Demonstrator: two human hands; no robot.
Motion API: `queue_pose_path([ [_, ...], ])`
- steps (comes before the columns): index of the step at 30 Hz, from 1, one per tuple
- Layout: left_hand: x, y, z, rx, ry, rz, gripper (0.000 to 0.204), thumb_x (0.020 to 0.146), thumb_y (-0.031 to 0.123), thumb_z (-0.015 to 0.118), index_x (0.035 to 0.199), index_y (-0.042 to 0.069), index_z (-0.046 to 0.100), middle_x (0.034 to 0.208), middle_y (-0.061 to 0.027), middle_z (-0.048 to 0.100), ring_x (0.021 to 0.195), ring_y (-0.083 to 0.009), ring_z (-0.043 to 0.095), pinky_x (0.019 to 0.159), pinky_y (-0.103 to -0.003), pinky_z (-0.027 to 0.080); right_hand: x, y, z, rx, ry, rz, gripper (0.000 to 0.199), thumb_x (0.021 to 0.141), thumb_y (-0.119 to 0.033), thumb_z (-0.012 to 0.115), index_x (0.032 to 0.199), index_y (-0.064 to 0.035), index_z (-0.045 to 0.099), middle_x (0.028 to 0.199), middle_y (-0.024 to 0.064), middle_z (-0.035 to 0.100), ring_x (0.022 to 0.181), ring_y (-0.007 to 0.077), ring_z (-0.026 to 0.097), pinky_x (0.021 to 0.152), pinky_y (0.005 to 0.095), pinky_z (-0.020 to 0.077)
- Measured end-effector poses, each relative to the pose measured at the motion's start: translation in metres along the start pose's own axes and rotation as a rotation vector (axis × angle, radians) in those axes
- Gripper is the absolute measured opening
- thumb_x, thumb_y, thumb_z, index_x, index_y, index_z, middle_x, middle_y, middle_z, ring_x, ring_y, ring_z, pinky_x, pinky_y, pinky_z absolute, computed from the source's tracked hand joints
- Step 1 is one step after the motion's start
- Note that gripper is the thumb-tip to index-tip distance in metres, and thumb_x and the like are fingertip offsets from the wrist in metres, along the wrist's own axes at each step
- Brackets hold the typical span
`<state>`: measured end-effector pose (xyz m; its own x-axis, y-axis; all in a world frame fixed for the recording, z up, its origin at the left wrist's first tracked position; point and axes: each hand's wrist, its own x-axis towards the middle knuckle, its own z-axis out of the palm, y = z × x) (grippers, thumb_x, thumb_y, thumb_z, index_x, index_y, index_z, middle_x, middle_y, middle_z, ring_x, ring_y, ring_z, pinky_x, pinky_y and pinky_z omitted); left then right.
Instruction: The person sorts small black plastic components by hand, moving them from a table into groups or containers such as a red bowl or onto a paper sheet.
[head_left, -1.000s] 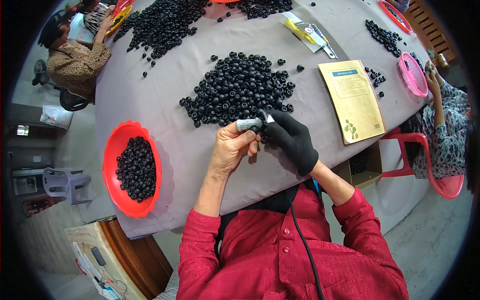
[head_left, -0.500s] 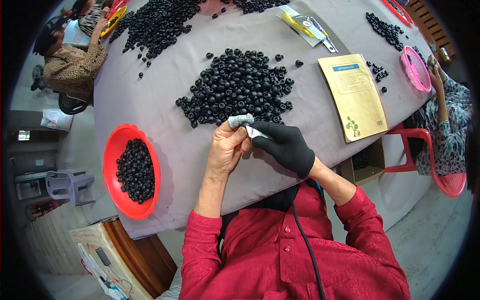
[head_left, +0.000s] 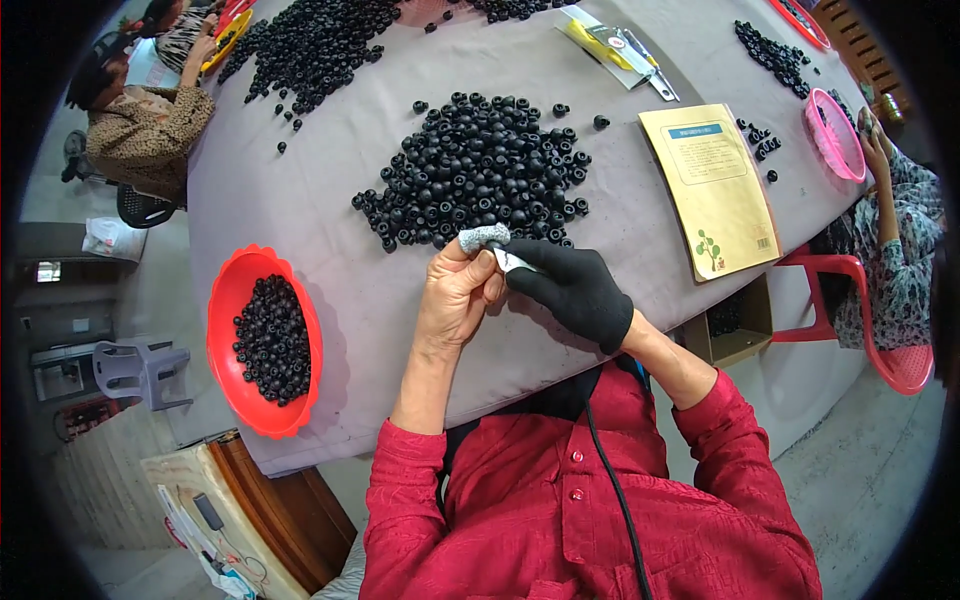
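Observation:
My bare left hand (head_left: 452,298) is pinched closed above the near edge of a pile of small black round parts (head_left: 475,165). A grey knitted cover (head_left: 484,237) wraps its index fingertip. A bit of something dark shows between the fingertips, mostly hidden. In a black glove, my right hand (head_left: 578,292) closes around a small white pointed piece (head_left: 512,262), blade-like in shape, whose tip meets the left fingers. To the left, a red scalloped bowl (head_left: 224,325) holds many of the same black parts.
A yellow printed packet (head_left: 705,200) lies right of the pile, with a yellow-handled cutter in packaging (head_left: 610,48) beyond it. Larger black heaps (head_left: 310,55) sit far left. Co-workers sit at both sides, near a pink basket (head_left: 820,130) and a red chair (head_left: 822,275).
Both hands stay together in almost the same spot, with only a tiny shift of the fingers. The whole view has moved very slightly; the pile and bowl look the same.

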<state>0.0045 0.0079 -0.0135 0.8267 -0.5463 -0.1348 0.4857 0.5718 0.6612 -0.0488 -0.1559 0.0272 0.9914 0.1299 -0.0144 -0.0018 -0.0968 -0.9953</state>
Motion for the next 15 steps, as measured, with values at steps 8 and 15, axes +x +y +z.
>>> queue_pose_path([
  [8,-0.001,-0.001,0.000,-0.029,0.035,-0.011,0.021,0.086,0.009,0.059,0.106,0.002,0.061,0.073,-0.0034,0.060,0.054,-0.0088,0.050,0.050,-0.022,0.042,0.001,-0.001,0.000,0.017,-0.011,0.036,0.033,0.089,-0.019,0.056,0.118,-0.0040,0.054,0.083,0.0067,0.064,0.070,0.0094,0.060,0.064,0.0252,0.0495],
  [15,-0.002,0.000,0.001,-0.042,0.019,-0.022,0.020,0.086,0.009,0.059,0.104,0.002,0.061,0.072,-0.0032,0.059,0.055,-0.0085,0.050,0.051,-0.022,0.042,0.001,-0.001,0.000,0.036,-0.017,0.037,0.033,0.089,-0.020,0.056,0.118,-0.0041,0.055,0.084,0.0070,0.063,0.071,0.0098,0.060,0.064,0.0253,0.0502],
])
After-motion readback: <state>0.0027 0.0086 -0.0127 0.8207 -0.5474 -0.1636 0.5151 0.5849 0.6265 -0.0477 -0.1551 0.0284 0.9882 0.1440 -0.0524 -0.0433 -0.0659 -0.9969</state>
